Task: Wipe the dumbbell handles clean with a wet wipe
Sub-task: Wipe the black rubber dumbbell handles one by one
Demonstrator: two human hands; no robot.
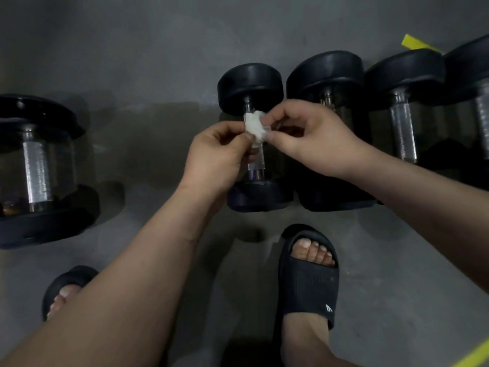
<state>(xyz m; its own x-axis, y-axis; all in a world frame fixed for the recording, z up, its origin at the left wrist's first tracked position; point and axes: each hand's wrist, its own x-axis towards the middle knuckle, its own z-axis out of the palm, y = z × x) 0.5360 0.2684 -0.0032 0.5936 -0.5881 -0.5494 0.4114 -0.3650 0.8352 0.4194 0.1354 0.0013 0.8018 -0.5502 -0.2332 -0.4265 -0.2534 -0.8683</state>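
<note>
White wet wipe (254,128) between both hands, over dumbbell handle (257,160).

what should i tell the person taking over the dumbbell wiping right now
Left hand: pinching one side of the white wet wipe.
Right hand: pinching the other side; the wipe is bunched up between both hands, over the handle of the smallest dumbbell.
Other dumbbells: one apart on the left, three more in the row to the right, the next one partly hidden by the right hand.
Done: cannot tell which handles are already clean.
Left: wipe this handle, then check the others.
</note>
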